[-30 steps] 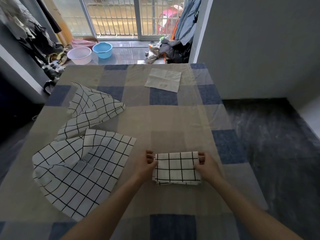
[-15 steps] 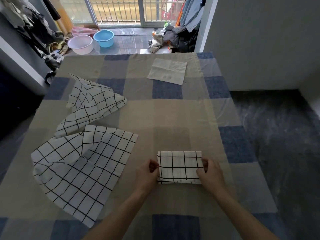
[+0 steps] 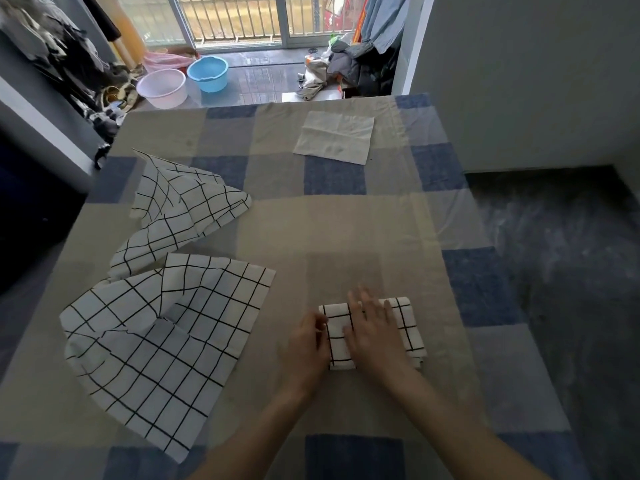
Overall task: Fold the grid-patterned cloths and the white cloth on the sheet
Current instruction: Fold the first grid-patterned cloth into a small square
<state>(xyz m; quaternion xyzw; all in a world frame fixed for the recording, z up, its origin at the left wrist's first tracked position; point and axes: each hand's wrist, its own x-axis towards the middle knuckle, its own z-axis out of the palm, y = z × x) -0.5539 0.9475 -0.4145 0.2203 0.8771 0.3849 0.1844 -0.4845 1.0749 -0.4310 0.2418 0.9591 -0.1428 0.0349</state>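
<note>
Three white cloths with black grid lines lay on the sheet: one folded small rectangle (image 3: pixel 405 323), one large rumpled one (image 3: pixel 162 344), and one crumpled farther back (image 3: pixel 183 209). There was a single plain white cloth (image 3: pixel 334 137) (flat, at the far end) and one beige-and-blue checked sheet (image 3: pixel 311 230). Two bare hands showed, left hand (image 3: pixel 306 348) and right hand (image 3: pixel 372 332). Beyond stood two round plastic basins: one pink (image 3: pixel 162 88), one blue (image 3: pixel 207 73).
</note>
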